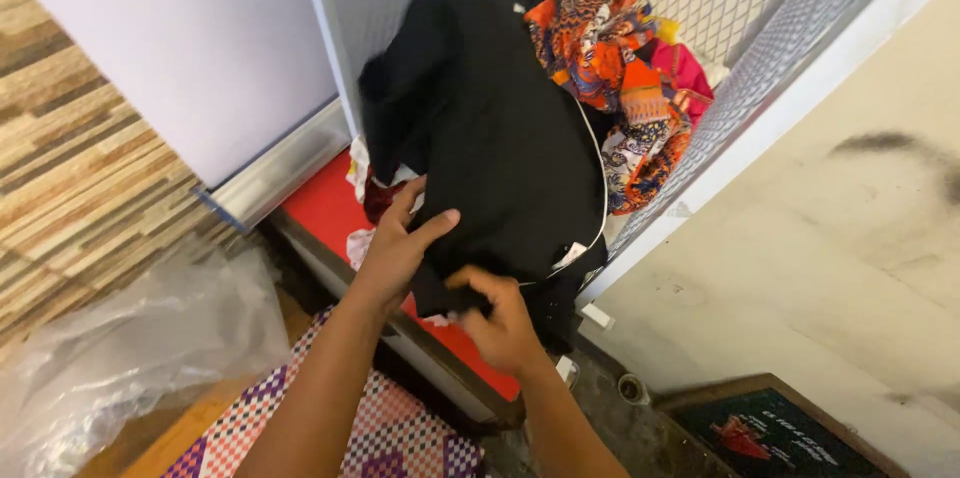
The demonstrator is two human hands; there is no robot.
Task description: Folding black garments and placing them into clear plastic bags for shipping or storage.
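Both hands grip 1 black garment (500,138): left hand (400,248) pinches its lower edge, right hand (500,323) clutches the hem below; orange patterned cloth (610,58) behind remains piled, untouched

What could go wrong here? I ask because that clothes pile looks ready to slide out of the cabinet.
The black garment hangs over the red edge with both the left hand and right hand gripping its lower hem; a pull might drag the orange patterned cloth out with it. Loose pieces could drop onto the dirty floor below. The clear plastic sheet lying nearby could be slippery underfoot.
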